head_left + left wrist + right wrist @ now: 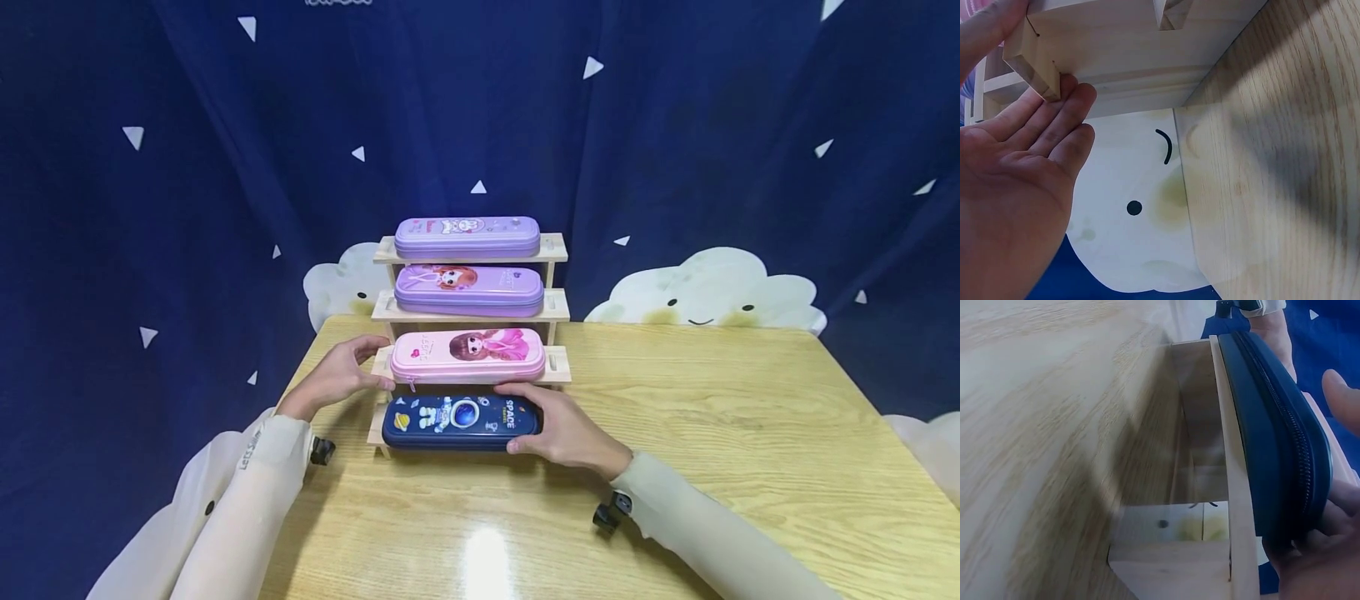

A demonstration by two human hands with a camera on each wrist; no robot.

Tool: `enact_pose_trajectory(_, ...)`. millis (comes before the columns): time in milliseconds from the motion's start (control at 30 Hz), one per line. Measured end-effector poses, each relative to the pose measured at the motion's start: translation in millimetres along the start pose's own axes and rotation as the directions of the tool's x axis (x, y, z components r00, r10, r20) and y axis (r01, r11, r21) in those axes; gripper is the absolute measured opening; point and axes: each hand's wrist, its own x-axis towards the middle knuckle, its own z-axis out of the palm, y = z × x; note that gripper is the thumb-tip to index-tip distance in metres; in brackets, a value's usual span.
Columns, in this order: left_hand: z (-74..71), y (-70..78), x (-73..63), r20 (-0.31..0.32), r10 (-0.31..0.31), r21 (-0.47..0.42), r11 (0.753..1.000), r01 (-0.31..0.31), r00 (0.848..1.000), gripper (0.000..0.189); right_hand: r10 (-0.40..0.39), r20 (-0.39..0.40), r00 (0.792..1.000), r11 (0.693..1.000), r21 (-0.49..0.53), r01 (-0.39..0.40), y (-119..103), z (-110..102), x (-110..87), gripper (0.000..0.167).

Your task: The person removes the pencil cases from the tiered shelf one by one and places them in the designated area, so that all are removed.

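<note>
A navy pencil case with an astronaut and planets lies on the lowest step of a wooden tiered rack. At its right end my right hand grips it, thumb in front and fingers behind. In the right wrist view, the zipper side of the case shows, with some fingers at its end. My left hand holds the left end of the step above, beside a pink pencil case with a girl print. Behind the rack's wooden edge, the left fingertips are partly hidden in the left wrist view.
Higher up lie a purple pencil case with a girl print and a lilac one with a rabbit. The rack stands on a wooden table. A dark blue curtain and white cloud panels border its back.
</note>
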Motion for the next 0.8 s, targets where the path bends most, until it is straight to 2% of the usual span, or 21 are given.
enact_pose_trajectory(200,0.8,0.1,0.7,-0.001,-0.012,0.001,1.0,0.012,1.0,0.078,-0.004,0.025,1.0,1.0,-0.013,0.004,3.1,4.3,7.1,0.083)
enact_pose_trajectory(600,0.9,-2.3,-4.4,0.0,0.033,-0.021,0.999,-0.033,0.999,0.074,0.012,0.055,0.998,1.0,-0.014,-0.011,2.1,7.8,8.6,0.085)
enact_pose_trajectory(800,0.6,-0.7,-2.4,0.009,0.033,0.007,0.999,-0.033,0.999,0.074,0.037,0.068,0.997,0.999,-0.013,-0.036,-0.1,4.9,8.9,0.085)
